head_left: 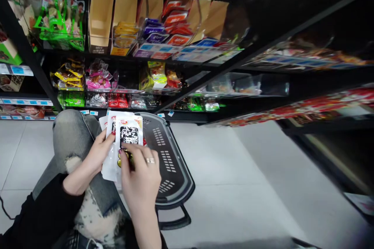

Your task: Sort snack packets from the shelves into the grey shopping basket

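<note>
my right hand (143,171), ringed on one finger, is at the front packet (129,134); thumb and forefinger tips lie close together at its left side. whether they pinch the edge or only touch the face, i cannot tell.

my left hand (101,148) clamps the stack of white packets (109,163), thumb pressed on the front side; the fingers behind are hidden. the stack stands fanned beside my bent knee (68,132) and in front of the black basket (179,163).

step in hand, by my judgement: sorting the packets by feel, one against the next. the next move calls for a firm left grip and a light right fingertip, so that only the front packet shifts; slick film may let two slide together.

beyond the basket: floor tiles (213,163), then shelves (73,51) holding green bags (55,23) and open cartons (101,11).
</note>
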The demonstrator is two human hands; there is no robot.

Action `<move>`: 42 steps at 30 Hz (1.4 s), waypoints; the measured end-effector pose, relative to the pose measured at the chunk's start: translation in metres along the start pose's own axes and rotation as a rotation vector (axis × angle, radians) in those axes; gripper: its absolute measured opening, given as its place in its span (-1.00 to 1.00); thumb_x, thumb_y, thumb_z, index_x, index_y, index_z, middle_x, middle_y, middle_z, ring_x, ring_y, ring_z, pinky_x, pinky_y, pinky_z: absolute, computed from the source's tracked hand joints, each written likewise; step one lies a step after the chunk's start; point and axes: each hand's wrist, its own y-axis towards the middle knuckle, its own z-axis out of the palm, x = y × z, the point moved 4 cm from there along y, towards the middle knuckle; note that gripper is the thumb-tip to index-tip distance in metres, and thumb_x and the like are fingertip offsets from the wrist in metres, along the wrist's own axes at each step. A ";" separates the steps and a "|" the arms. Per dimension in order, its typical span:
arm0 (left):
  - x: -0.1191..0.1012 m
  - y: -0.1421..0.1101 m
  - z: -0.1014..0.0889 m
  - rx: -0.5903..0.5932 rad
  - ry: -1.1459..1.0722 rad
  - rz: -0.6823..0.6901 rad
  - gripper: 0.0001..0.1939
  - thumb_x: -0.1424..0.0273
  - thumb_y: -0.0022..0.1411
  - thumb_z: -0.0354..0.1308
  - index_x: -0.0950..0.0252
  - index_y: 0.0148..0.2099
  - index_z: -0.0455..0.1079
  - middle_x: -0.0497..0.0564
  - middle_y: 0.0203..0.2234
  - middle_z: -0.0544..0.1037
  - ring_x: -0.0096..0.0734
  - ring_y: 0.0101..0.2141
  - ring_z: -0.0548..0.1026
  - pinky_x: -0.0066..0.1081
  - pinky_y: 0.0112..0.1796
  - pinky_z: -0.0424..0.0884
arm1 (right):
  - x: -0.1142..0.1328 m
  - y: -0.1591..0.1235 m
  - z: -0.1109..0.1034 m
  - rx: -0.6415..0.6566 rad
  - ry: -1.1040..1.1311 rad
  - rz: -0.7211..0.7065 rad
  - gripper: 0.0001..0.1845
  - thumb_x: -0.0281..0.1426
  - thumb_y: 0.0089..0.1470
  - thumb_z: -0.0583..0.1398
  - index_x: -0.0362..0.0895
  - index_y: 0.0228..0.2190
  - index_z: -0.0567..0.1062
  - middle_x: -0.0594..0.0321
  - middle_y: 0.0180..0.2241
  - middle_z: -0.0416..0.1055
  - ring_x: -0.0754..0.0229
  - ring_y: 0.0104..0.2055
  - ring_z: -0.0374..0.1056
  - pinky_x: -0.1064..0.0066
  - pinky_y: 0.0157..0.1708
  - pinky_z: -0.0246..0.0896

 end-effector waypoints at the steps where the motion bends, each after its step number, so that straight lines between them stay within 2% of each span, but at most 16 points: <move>1: 0.001 0.000 0.000 0.007 -0.017 -0.022 -0.54 0.21 -0.02 0.31 0.28 -0.06 0.48 0.07 -0.19 0.61 -0.16 -0.13 0.52 -0.28 -0.06 0.36 | -0.008 0.002 -0.002 -0.034 -0.005 0.053 -0.85 -0.40 0.12 0.13 -0.10 -0.24 0.47 0.11 -0.24 0.44 0.06 -0.19 0.29 0.21 -0.19 0.20; 3: 0.002 0.000 0.001 0.007 -0.034 -0.048 -0.52 0.20 -0.03 0.32 0.27 -0.05 0.48 0.07 -0.21 0.62 -0.17 -0.16 0.53 -0.27 -0.07 0.38 | -0.026 0.004 -0.006 -0.047 -0.021 0.205 -0.63 -0.21 -0.01 0.25 -0.11 -0.16 0.44 0.03 -0.15 0.40 -0.02 -0.16 0.30 0.13 -0.20 0.20; 5: 0.003 0.000 0.002 0.000 -0.030 -0.057 -0.53 0.20 -0.04 0.33 0.27 -0.06 0.48 0.08 -0.21 0.62 -0.17 -0.18 0.54 -0.26 -0.08 0.39 | -0.043 0.004 -0.004 0.059 0.084 0.412 -0.42 -0.11 -0.15 0.30 -0.13 -0.11 0.39 0.06 -0.24 0.44 0.01 -0.29 0.35 0.19 -0.32 0.23; 6: 0.003 -0.001 0.002 -0.001 -0.025 -0.059 -0.53 0.20 -0.05 0.33 0.28 -0.07 0.48 0.08 -0.21 0.62 -0.17 -0.18 0.54 -0.26 -0.08 0.39 | -0.049 0.003 -0.002 0.132 0.180 0.514 -0.42 -0.09 -0.16 0.30 -0.13 -0.13 0.38 0.14 -0.35 0.45 0.08 -0.39 0.35 0.26 -0.39 0.22; 8: 0.003 -0.001 0.004 0.008 -0.021 -0.065 -0.52 0.20 -0.07 0.35 0.28 -0.07 0.49 0.08 -0.23 0.62 -0.16 -0.19 0.54 -0.25 -0.08 0.39 | -0.059 0.000 0.002 0.224 0.376 0.664 -0.58 -0.10 -0.10 0.25 -0.12 -0.26 0.37 0.29 -0.53 0.41 0.20 -0.54 0.29 0.38 -0.50 0.17; 11: 0.004 -0.001 0.005 0.029 -0.015 -0.075 -0.51 0.20 -0.08 0.36 0.28 -0.07 0.49 0.07 -0.24 0.63 -0.17 -0.20 0.55 -0.26 -0.09 0.39 | -0.067 -0.003 0.005 0.253 0.615 0.764 -0.68 -0.11 -0.05 0.20 -0.10 -0.46 0.31 0.34 -0.62 0.34 0.25 -0.58 0.24 0.44 -0.55 0.13; 14: 0.004 0.000 0.005 0.038 -0.009 -0.065 -0.52 0.19 -0.08 0.36 0.28 -0.09 0.50 0.06 -0.25 0.63 -0.19 -0.22 0.55 -0.30 -0.12 0.41 | -0.069 -0.003 0.009 0.308 0.828 0.804 -0.67 -0.13 -0.10 0.24 -0.10 -0.52 0.28 0.38 -0.66 0.29 0.30 -0.61 0.18 0.47 -0.57 0.10; 16: 0.004 0.000 0.005 0.044 -0.022 -0.066 -0.53 0.19 -0.08 0.36 0.26 -0.10 0.50 0.05 -0.26 0.64 -0.20 -0.23 0.56 -0.30 -0.13 0.41 | -0.069 -0.002 0.010 0.301 0.883 0.813 -0.68 -0.16 -0.13 0.26 -0.11 -0.53 0.29 0.39 -0.66 0.27 0.32 -0.61 0.15 0.48 -0.57 0.09; 26: 0.004 -0.001 0.005 0.035 -0.026 -0.076 -0.56 0.23 -0.06 0.35 0.26 -0.10 0.51 0.05 -0.25 0.64 -0.18 -0.16 0.54 -0.25 -0.03 0.37 | -0.072 -0.002 0.013 0.252 0.793 0.744 -0.69 -0.18 -0.09 0.23 -0.12 -0.56 0.29 0.44 -0.69 0.15 0.36 -0.61 0.05 0.50 -0.57 -0.01; 34: 0.005 0.000 0.005 0.022 -0.018 -0.095 -0.53 0.20 -0.08 0.36 0.25 -0.09 0.50 0.06 -0.25 0.64 -0.17 -0.21 0.56 -0.24 -0.07 0.39 | -0.072 -0.004 0.014 0.246 0.813 0.766 -0.70 -0.16 -0.10 0.25 -0.12 -0.51 0.34 0.35 -0.62 0.30 0.30 -0.55 0.17 0.47 -0.52 0.08; 42: 0.000 -0.001 0.006 -0.006 -0.027 -0.093 -0.44 0.18 -0.16 0.40 0.29 -0.08 0.50 0.09 -0.18 0.62 -0.13 -0.08 0.50 -0.27 -0.02 0.35 | -0.072 -0.002 0.014 0.250 0.805 0.790 -0.73 -0.19 -0.13 0.26 -0.12 -0.51 0.38 0.32 -0.61 0.35 0.27 -0.54 0.21 0.45 -0.50 0.11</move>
